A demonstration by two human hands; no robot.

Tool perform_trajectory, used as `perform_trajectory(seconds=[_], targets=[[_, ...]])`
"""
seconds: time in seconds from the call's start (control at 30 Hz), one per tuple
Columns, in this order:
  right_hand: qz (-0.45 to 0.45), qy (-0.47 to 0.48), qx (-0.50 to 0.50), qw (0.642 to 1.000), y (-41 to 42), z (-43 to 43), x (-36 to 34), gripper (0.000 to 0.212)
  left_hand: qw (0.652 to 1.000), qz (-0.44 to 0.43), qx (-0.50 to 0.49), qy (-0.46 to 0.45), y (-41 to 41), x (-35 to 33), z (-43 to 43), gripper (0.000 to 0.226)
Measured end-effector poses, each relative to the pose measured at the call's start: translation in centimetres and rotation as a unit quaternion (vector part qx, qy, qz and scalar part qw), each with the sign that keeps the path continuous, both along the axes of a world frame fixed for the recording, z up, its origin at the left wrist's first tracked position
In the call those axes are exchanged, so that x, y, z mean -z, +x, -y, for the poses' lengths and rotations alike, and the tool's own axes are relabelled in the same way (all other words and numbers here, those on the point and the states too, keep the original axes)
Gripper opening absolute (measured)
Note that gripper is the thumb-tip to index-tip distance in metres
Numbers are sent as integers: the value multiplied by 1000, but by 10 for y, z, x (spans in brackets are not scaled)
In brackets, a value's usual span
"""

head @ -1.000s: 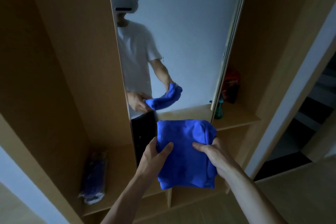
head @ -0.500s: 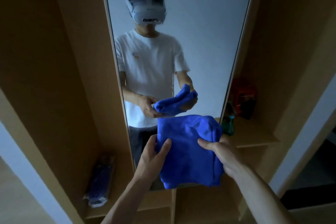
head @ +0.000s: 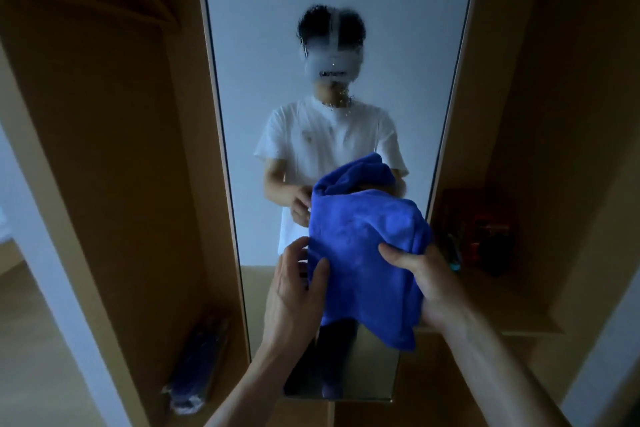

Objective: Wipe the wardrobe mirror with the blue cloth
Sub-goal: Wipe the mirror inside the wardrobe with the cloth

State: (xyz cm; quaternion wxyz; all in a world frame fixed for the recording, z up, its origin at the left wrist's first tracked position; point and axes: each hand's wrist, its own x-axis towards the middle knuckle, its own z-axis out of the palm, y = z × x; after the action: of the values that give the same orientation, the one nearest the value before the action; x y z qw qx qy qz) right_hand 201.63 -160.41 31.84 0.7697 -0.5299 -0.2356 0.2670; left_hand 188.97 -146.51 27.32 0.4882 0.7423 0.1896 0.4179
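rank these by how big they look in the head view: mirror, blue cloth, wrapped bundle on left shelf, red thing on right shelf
1. mirror
2. blue cloth, though nearness to the camera enlarges it
3. wrapped bundle and red item look alike in the dim light; unranked

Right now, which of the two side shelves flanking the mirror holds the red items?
The right shelf: red items sit on it, whereas the left shelf holds a dark blue wrapped bundle.
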Motion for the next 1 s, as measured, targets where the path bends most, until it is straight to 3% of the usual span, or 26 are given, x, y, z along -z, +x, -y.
perform_trajectory(seconds=[0.1, 0.17, 0.3, 0.5, 0.8, 0.83, 0.9, 0.93, 1.0], targets=[[1, 32, -38, 999, 0, -5, -10, 25, 996, 4, 76, -56, 2, -17, 3, 64], [4, 60, -72, 996, 0, -8, -14, 29, 989, 25, 129, -69, 5, -28, 5, 72], [26, 91, -117, 989, -2, -16, -24, 39, 984, 65, 160, -43, 10, -47, 7, 56], [36, 106, -121, 986, -5, -29, -31, 51, 982, 86, 161, -40, 11, -63, 1, 61], [193, -19, 3, 981, -13, -48, -39, 19, 989, 74, 126, 8, 8, -68, -21, 33], [199, -25, 0, 980, -18, -51, -42, 23, 989, 77, 124, 16, 8, -68, -23, 33], [163, -39, 18, 986, -19, -56, -41, 67, 989, 75, 124, 29, 7, -70, -26, 32], [143, -21, 13, 989, -21, -56, -41, 62, 989, 67, 130, 35, 6, -71, -27, 30], [127, 1, -31, 991, -22, -52, -39, 30, 988, 52, 141, 45, 6, -72, -29, 23]])
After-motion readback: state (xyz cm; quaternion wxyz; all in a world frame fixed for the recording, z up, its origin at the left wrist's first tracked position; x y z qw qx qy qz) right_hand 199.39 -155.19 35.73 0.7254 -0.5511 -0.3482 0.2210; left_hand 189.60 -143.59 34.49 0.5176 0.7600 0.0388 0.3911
